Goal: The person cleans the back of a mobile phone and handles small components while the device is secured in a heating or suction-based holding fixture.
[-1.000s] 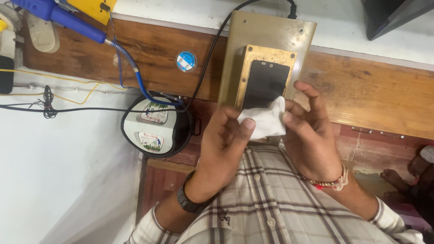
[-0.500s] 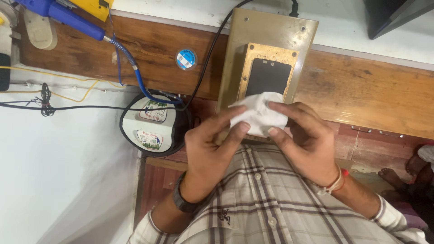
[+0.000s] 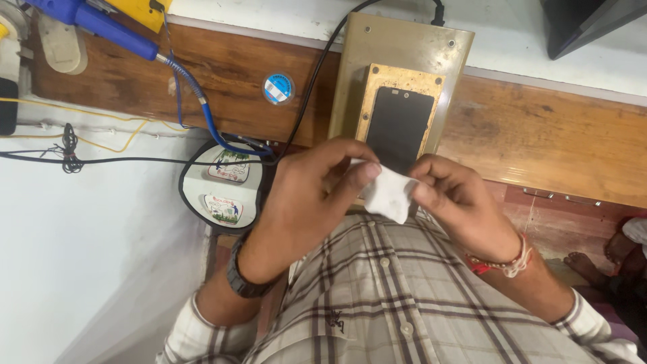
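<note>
White folded tissue (image 3: 389,193) pinched between both hands, just above the checked shirt (image 3: 397,296) and in front of the lower edge of the metal heating plate (image 3: 404,74). Left hand (image 3: 303,202) closed on the tissue's left edge, thumb tip pressed on top near the upper corner, other fingers curled underneath and mostly hidden. Right hand (image 3: 465,209) clamped on the right edge, thumb and forefinger meeting over the fabric-like fold, remaining fingers tucked back toward the palm. Tissue stretched slightly between the two grips, its lower corner hanging free toward the shirt. Dark phone screen (image 3: 399,128) lying flat in the brass-coloured frame of the heating plate, just beyond the fingertips and not touched by them. Black wristband (image 3: 242,280) on the left wrist, red and white thread bracelet (image 3: 505,259) on the right. Wooden bench edge (image 3: 539,141) running behind the hands; round blue-and-white sticker (image 3: 278,88) on it, well to the left of the plate. Blue cable (image 3: 195,101) and black cable (image 3: 317,67) dropping toward an oval black-rimmed dish (image 3: 222,189) just beside the left hand.
</note>
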